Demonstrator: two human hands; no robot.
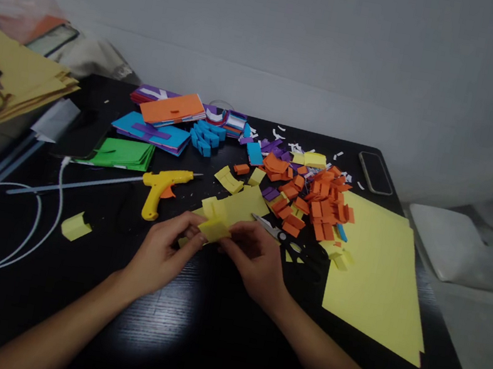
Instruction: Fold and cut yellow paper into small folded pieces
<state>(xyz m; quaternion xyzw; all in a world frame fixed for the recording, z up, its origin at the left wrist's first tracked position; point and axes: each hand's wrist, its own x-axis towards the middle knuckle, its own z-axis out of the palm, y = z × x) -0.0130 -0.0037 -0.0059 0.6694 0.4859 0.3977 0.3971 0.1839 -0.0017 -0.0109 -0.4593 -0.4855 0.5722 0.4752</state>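
Between my two hands is a small folded piece of yellow paper (214, 228), raised over the front of the black table. My left hand (171, 246) pinches its left side between thumb and fingers. On the right side, the thumb and fingertips of my right hand (256, 261) close on the same piece. Just behind lies a larger yellow paper sheet (250, 204). A pair of scissors (285, 237) with black handles rests beside my right hand, partly hidden by it. The yellow glue gun (162, 189) lies to the left of the sheet.
Orange folded paper pieces (322, 201) are heaped at right centre, near large yellow sheets (373, 277). A phone (375, 173) lies at the back right. Green paper (123, 154) and blue folded pieces (207, 136) sit at the back left. A white cable (59, 209) loops at left.
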